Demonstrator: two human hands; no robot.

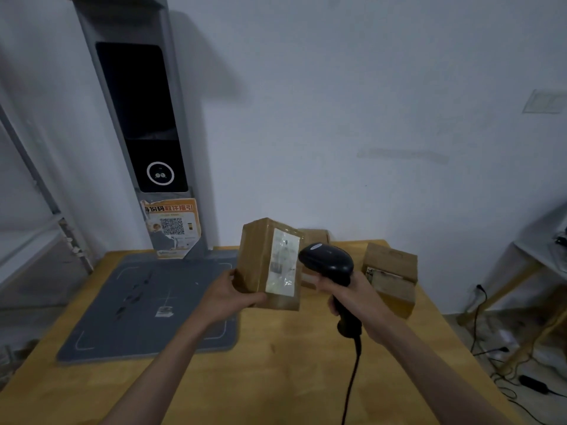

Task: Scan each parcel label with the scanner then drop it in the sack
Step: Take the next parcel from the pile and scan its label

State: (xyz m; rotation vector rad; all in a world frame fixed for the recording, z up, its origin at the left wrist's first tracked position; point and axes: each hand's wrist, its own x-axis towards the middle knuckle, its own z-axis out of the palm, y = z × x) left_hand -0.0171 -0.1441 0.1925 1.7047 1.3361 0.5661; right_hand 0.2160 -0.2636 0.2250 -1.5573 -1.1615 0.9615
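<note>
My left hand grips a brown cardboard parcel from its lower left, holding it upright above the wooden table. A white label covers the parcel's right face, turned toward the scanner. My right hand holds the handle of a black corded scanner, whose head sits just right of the label. Another brown parcel lies on the table to the right, and a third shows partly behind the scanner. No sack is in view.
A grey weighing mat covers the table's left half, with a grey column and dark screen rising behind it. The scanner cable hangs toward me. Right of the table, cables lie on the floor beside another table's legs.
</note>
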